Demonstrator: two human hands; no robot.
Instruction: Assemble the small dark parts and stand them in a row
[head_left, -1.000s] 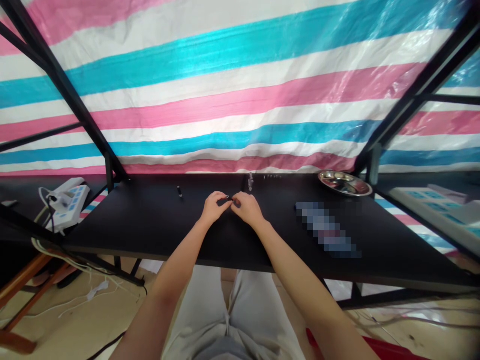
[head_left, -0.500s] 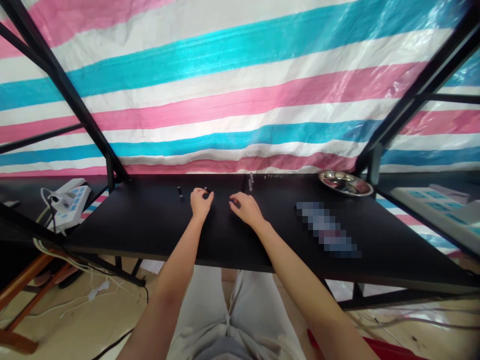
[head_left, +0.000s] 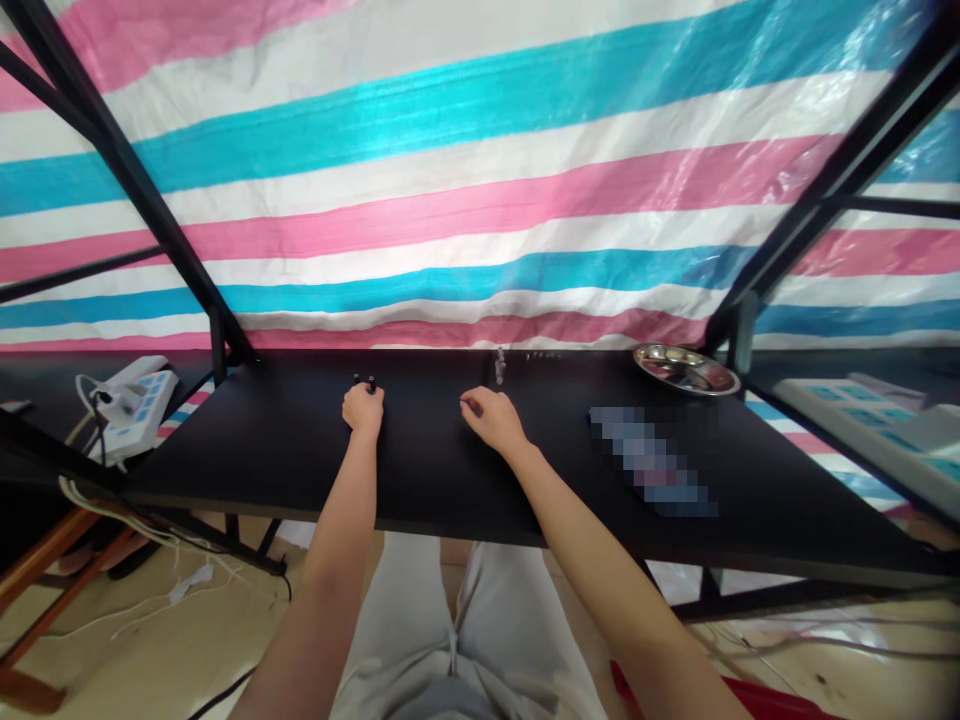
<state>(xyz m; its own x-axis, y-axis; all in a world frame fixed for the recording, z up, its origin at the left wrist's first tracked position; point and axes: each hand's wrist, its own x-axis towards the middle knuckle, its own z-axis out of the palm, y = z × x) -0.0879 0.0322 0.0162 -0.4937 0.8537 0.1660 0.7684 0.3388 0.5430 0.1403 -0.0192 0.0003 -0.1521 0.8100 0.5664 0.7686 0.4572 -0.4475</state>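
Observation:
My left hand (head_left: 363, 410) is closed at the left of the black table (head_left: 435, 470), its fingers around a small black cylinder (head_left: 371, 384) with a pale end. Right beside those fingertips stands a second small black cylinder (head_left: 357, 380), partly hidden by the hand. Near the table's middle, my right hand (head_left: 495, 420) has its fingers curled together in a pinch. Whatever it may hold is too small to make out. Just behind it lies a cluster of small clear pieces (head_left: 500, 366), and a row of tiny clear bits (head_left: 543, 356) runs along the back edge.
A round metal plate (head_left: 686, 371) stands at the back right. In front of it lies a blurred-out bluish item (head_left: 651, 462). Black metal posts (head_left: 191, 275) frame the table, before a striped plastic sheet (head_left: 450, 220). A white power strip (head_left: 142, 415) is at the left.
My left hand has moved left, carrying a small black cylinder over to the other one lying there. My right hand has stayed almost still.

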